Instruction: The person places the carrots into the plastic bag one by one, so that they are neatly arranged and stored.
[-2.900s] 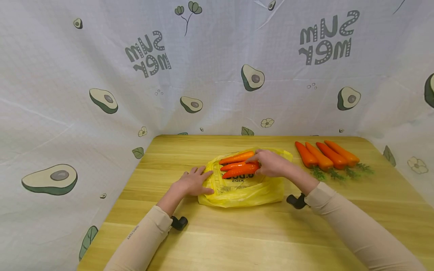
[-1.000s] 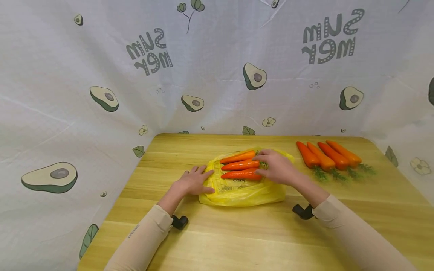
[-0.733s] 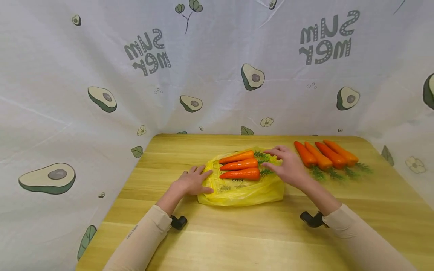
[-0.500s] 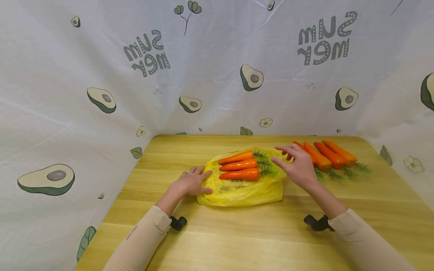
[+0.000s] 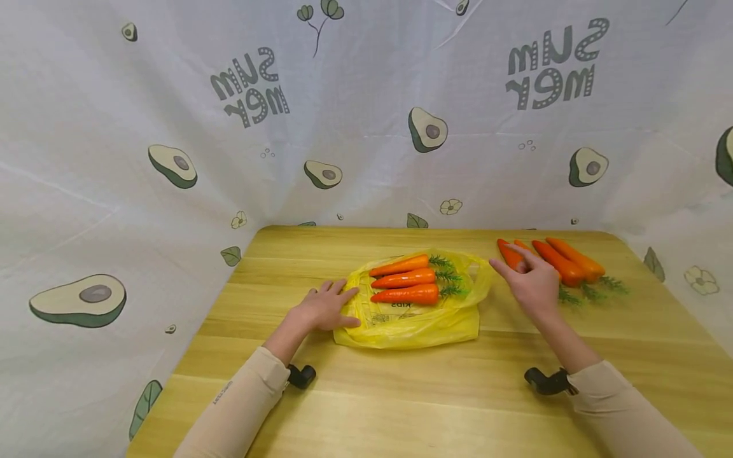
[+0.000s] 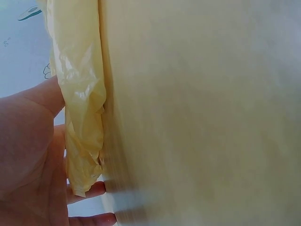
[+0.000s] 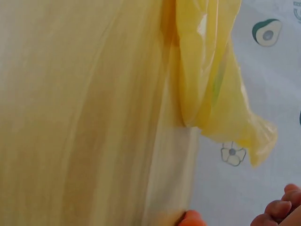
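Observation:
Three carrots with green tops lie side by side on a yellow plastic bag (image 5: pixel 426 334) in the head view: the far carrot (image 5: pixel 399 265), the middle carrot (image 5: pixel 404 278) and the near carrot (image 5: pixel 408 294). My left hand (image 5: pixel 321 310) rests with spread fingers on the bag's left edge; the left wrist view shows its thumb and fingers around the crumpled bag edge (image 6: pixel 82 108). Beyond the bag's right side, my right hand (image 5: pixel 535 283) hovers by the leftmost carrot (image 5: pixel 508 254) of a second group, fingers loosely bent and holding nothing. It partly hides the carrot beside that one.
Two more carrots of the right group, one red-orange (image 5: pixel 555 261) and one orange (image 5: pixel 575 256), lie fully visible at the back right of the wooden table (image 5: pixel 401 394). A white curtain (image 5: pixel 366 127) with avocado prints hangs behind the table.
My right hand has let go of the carrots on the bag, baring their green tops, and moved right to the other carrots. The near carrots now lie slightly more apart. My left hand stays put.

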Available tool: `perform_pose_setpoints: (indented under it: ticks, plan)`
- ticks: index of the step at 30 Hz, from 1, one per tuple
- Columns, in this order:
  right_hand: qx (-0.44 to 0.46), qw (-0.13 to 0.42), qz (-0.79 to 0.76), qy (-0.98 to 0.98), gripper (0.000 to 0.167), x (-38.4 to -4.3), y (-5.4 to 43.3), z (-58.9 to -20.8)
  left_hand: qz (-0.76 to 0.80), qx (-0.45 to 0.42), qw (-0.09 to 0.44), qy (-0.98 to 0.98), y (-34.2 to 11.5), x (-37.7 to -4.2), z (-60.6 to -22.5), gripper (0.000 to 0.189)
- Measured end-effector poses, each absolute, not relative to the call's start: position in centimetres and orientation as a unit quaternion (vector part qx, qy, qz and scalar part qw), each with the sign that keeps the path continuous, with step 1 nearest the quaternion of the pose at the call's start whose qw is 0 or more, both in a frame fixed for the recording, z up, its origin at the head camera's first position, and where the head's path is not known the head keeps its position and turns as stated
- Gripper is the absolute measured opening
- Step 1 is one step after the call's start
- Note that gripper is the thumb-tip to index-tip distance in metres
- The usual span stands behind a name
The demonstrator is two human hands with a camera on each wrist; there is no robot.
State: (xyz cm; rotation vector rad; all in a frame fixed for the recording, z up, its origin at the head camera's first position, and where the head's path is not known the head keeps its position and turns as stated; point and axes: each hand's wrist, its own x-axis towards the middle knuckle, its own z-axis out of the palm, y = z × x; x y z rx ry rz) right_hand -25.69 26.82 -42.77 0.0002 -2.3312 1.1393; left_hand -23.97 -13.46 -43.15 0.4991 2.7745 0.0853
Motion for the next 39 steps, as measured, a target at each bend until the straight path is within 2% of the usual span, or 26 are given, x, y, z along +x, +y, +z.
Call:
perform_pose_setpoints:
  ticks: [7,18,24,30,39]
  plan:
    - [-0.093,0.259,0.444,-0.853,0.060,-26.0,28.1,-43.4,0.027,0.176,0.161,0.971,-13.4,-24.0,-43.1,0.080]
    - [-0.158,0.226,0.415,-0.867,0.068,-27.3,29.9,-44.6,0.025,0.176,0.160,0.971,-13.3,-24.0,-43.2,0.080]
    - [-0.177,0.196,0.398,-0.879,0.071,-27.8,30.6,-44.9,0.022,0.176,0.160,0.971,-13.3,-24.0,-43.2,0.080]
    - [-0.187,0.145,0.402,-0.885,0.075,-28.0,31.2,-44.9,0.024,0.176,0.160,0.971,-13.3,-24.0,-43.0,0.080]
    - [-0.180,0.118,0.358,-0.909,0.075,-28.5,31.8,-45.0,0.027,0.174,0.162,0.971,-13.4,-24.0,-43.1,0.080]
